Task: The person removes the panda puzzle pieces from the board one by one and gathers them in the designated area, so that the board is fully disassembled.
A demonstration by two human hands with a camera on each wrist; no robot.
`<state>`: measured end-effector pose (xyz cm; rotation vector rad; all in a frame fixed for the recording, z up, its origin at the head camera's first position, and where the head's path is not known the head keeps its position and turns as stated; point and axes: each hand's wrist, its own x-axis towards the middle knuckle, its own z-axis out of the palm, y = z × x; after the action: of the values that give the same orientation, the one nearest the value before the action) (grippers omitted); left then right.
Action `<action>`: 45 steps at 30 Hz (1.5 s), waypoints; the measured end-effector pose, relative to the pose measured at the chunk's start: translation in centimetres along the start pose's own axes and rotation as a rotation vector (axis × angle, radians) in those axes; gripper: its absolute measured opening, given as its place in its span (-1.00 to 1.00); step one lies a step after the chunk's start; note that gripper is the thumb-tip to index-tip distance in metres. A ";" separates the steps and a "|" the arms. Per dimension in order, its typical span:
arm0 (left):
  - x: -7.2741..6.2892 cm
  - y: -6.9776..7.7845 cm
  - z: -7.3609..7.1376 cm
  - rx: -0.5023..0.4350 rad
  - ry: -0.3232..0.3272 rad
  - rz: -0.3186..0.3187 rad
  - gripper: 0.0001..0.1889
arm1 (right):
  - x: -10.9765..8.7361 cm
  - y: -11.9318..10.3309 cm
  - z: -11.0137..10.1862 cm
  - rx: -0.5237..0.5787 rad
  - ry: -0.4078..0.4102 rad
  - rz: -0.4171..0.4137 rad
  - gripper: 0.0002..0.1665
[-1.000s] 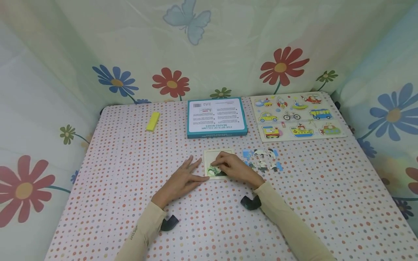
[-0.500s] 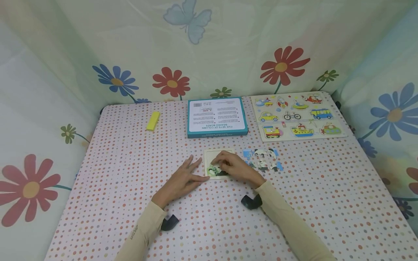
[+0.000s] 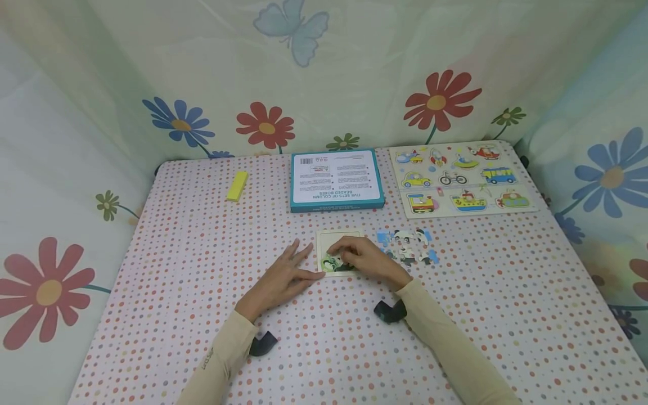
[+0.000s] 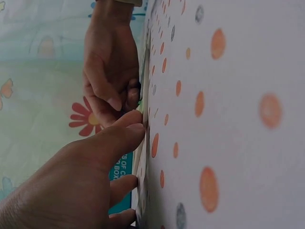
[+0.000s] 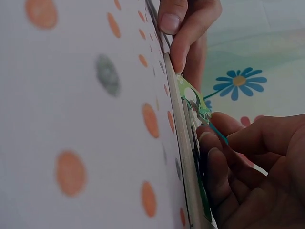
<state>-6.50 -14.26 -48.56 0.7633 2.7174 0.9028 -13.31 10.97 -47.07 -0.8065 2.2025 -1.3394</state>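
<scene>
A small square puzzle tray (image 3: pixel 319 247) lies on the dotted tablecloth, its lower part covered by green panda-picture pieces (image 3: pixel 331 265). My right hand (image 3: pixel 367 259) reaches over the tray from the right, thumb and fingertips pinching a puzzle piece (image 5: pixel 219 133) that stands tilted in the right wrist view. The hand hides most of that piece and the tray's lower right. My left hand (image 3: pixel 283 279) lies to the left with fingers spread, its thumb touching the tray's lower left corner. To the right of the tray lie joined panda puzzle pieces (image 3: pixel 405 247) with blue edges.
Behind the tray lies a teal-and-white box (image 3: pixel 336 181). A vehicle peg puzzle board (image 3: pixel 445 197) is at the back right, and a yellow block (image 3: pixel 237 186) at the back left. Floral curtains (image 3: pixel 354 67) enclose the table.
Both hands stay at the tray in almost the same pose. The right hand's fingers shift only slightly over the lower pieces; the view tilts a little.
</scene>
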 end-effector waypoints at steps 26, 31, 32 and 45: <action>-0.2 0.0 0.1 -0.002 -0.017 -0.004 -0.72 | 0.1 -0.1 0.7 0.046 0.062 0.042 -0.85; -0.1 0.1 0.0 0.005 -0.011 -0.005 -0.72 | 0.1 -0.1 0.8 0.026 0.112 0.063 -0.88; -0.1 0.1 0.0 0.007 -0.011 -0.005 -0.72 | 0.2 -0.1 0.9 0.027 0.120 0.070 -0.88; -0.2 0.2 0.0 -0.002 -0.006 -0.007 -0.71 | 0.2 0.0 0.6 0.152 0.137 0.112 -0.81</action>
<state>-6.27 -14.17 -48.41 0.7539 2.7117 0.9001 -13.09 10.45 -47.39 -0.5426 2.1800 -1.5241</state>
